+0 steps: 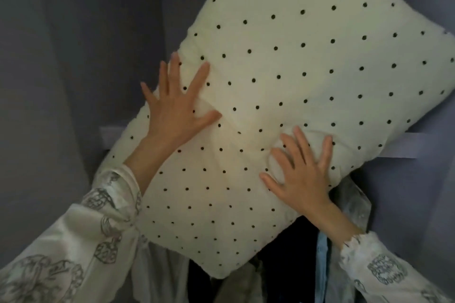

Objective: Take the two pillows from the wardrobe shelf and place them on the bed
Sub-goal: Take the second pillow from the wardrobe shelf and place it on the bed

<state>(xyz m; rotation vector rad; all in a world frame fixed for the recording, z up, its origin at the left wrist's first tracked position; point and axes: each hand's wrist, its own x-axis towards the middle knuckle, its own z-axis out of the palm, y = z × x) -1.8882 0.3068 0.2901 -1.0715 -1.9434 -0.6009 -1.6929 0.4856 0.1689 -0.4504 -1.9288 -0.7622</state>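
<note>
a large cream pillow (283, 96) dotted with small black spots fills most of the view, tilted on a diagonal with its upper end high on the right and its lower corner hanging down near the bottom centre. its middle lies across the pale front edge of the wardrobe shelf (406, 145), so part of it sits above the shelf and part hangs out below it. the left hand (176, 108) lies flat on the pillow's left side, its fingers (200, 74) spread wide and pressing into the fabric, which creases under the palm; it is not closed around anything. the right hand (302, 177) presses flat on the lower right part of the pillow, fingers (326, 150) splayed open as well, denting the stuffing. both arms wear white sleeves (81, 248) printed with grey patterns. below the pillow hang dark and light blue clothes (322, 261). the wardrobe's grey-blue walls (61, 56) close in on both sides.
</note>
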